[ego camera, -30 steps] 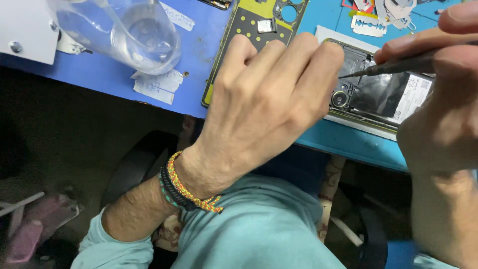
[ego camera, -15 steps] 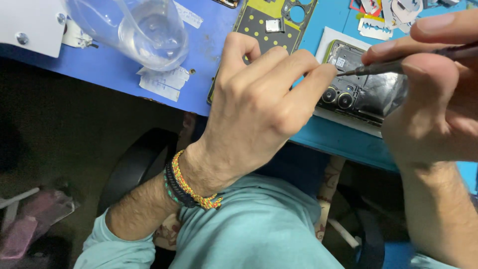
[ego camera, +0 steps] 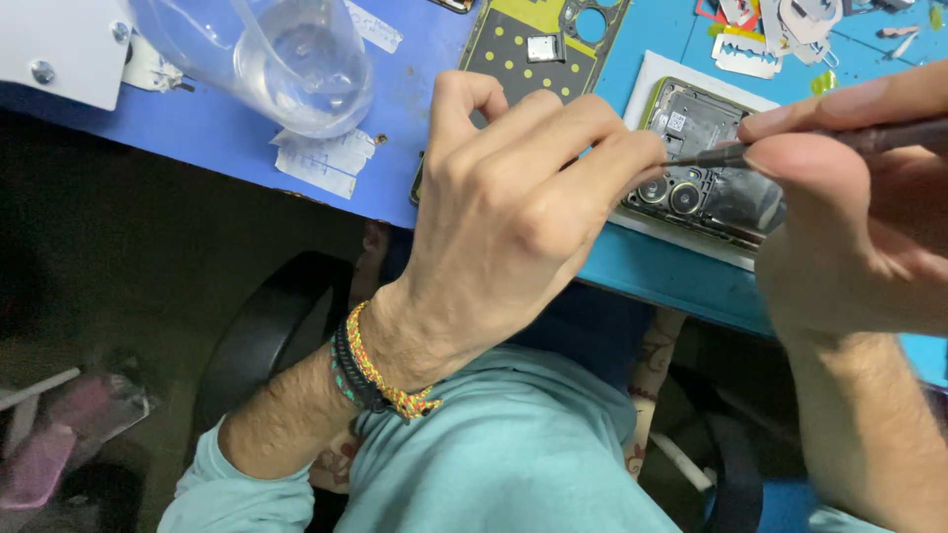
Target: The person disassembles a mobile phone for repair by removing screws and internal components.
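An opened phone [ego camera: 706,163] with its back cover off lies on a white pad [ego camera: 660,71] near the blue table's front edge; two camera lenses and a board show. My left hand [ego camera: 513,207], with woven bracelets at the wrist, rests curled on the phone's left end, its fingertips steadying it. My right hand [ego camera: 849,227] pinches a thin dark screwdriver [ego camera: 790,146] whose tip points left at the phone's camera area, close to my left fingertips.
A dark back cover with yellow dots [ego camera: 538,44] lies behind my left hand. A clear plastic container [ego camera: 286,59] stands at the left, with paper scraps [ego camera: 321,158] beside it and a white box [ego camera: 59,44] at the corner. Small parts and blades [ego camera: 780,30] lie far right.
The view has shifted, so the phone now shows more fully. My right hand has moved the screwdriver tip left, nearer my left fingertips at the camera area.
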